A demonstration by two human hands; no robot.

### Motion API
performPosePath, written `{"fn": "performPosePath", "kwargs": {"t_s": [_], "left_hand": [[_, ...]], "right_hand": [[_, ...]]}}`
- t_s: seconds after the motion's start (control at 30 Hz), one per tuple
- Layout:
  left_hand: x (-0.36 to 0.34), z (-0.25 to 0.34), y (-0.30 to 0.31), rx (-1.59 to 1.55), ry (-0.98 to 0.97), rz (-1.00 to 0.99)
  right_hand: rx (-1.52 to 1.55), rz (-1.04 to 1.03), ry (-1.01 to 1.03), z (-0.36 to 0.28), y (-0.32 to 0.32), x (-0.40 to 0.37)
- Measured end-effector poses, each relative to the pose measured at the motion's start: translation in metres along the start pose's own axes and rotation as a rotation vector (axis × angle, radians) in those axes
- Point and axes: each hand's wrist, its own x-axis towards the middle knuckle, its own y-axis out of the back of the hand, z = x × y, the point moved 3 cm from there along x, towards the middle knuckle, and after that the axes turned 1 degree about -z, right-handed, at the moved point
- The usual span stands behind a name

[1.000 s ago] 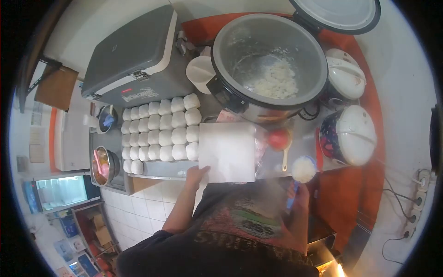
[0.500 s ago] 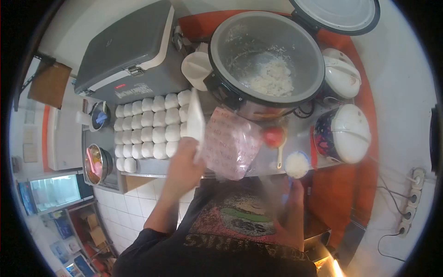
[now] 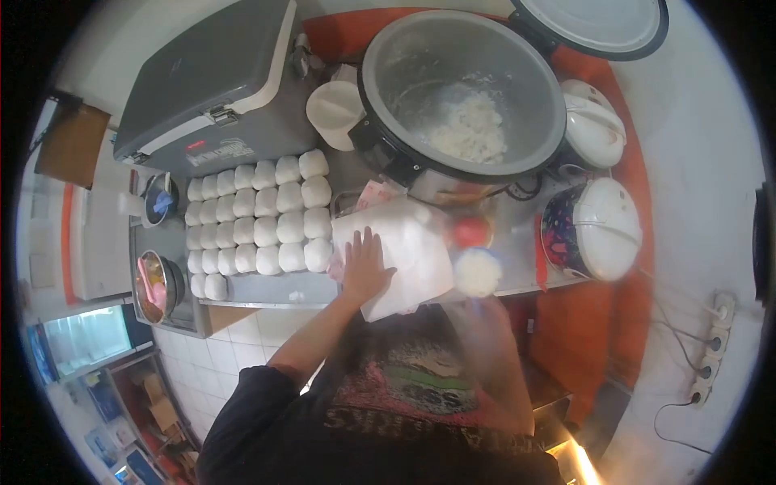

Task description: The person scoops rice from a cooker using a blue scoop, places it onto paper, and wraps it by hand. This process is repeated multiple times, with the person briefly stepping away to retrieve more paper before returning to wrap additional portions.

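Note:
My left hand (image 3: 365, 265) lies flat, fingers spread, on a white paper sheet (image 3: 416, 250) at the front of the metal counter (image 3: 275, 289). My right hand (image 3: 485, 314), blurred by motion, holds a small scoop heaped with white rice (image 3: 477, 272) just right of the sheet. Behind them stands a big open rice cooker pot (image 3: 380, 73) with a remnant of cooked rice (image 3: 471, 133) at the bottom. Rows of white wrapped packets (image 3: 259, 226) fill the counter left of the sheet.
A grey cooler box (image 3: 206, 81) stands at the back left, a white tub (image 3: 334, 109) beside the pot. Two white rice cookers (image 3: 596, 121) (image 3: 606, 226) sit at the right. A red round thing (image 3: 470, 232), two small metal pots (image 3: 153, 279) (image 3: 158, 198), a wall power strip (image 3: 711, 339).
My left hand lifted the white sheet off the stack, swung it up, then laid it flat and pressed on it. The rice scoop moved left toward the sheet.

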Motion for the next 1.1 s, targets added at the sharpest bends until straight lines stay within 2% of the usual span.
{"fn": "performPosePath", "kwargs": {"t_s": [0.03,0.1,0.2,0.3,0.4,0.63,0.7,0.8,0.83,0.9,0.93,1.0,1.03,1.1], "left_hand": [[-0.001,-0.009,-0.001,-0.048,-0.028,-0.036],[0.009,-0.031,-0.013,-0.13,-0.071,-0.146],[0.006,-0.044,0.017,-0.016,-0.114,-0.152],[0.004,-0.049,0.021,0.006,-0.119,-0.192],[0.006,-0.058,0.014,0.04,-0.121,-0.221],[0.008,-0.059,0.007,0.066,-0.066,-0.223],[0.013,-0.061,0.009,0.064,-0.067,-0.205],[0.024,-0.066,0.012,0.115,-0.103,-0.33],[0.032,-0.071,0.007,0.057,-0.064,-0.278],[0.048,-0.082,-0.015,-0.058,0.011,-0.186],[0.045,-0.076,-0.014,-0.001,-0.025,-0.09],[0.044,-0.06,-0.003,0.118,-0.099,0.108],[0.044,-0.056,-0.001,0.116,-0.096,0.114],[0.039,-0.046,0.0,0.111,-0.09,0.115]], "right_hand": [[0.005,-0.07,0.017,-0.004,-0.027,0.003],[-0.052,-0.149,-0.007,0.016,-0.031,0.04],[-0.521,-0.051,0.143,0.021,-0.071,0.069],[-1.664,-0.066,1.016,0.056,-0.089,0.1],[-1.859,-0.056,0.679,0.078,-0.094,0.091],[-1.91,0.139,0.591,0.086,-0.091,0.094],[-1.805,0.047,0.564,0.087,-0.09,0.098],[-1.685,-0.134,0.566,0.063,-0.086,0.094],[-1.649,-0.203,0.568,0.055,-0.087,0.089],[-1.485,-0.186,0.686,0.044,-0.094,0.079],[-1.403,-0.179,0.734,0.04,-0.096,0.07],[-1.194,0.003,0.474,0.02,-0.098,0.047],[-1.081,0.088,0.351,0.012,-0.093,0.041],[-1.099,0.253,0.717,-0.005,-0.053,0.037]]}}
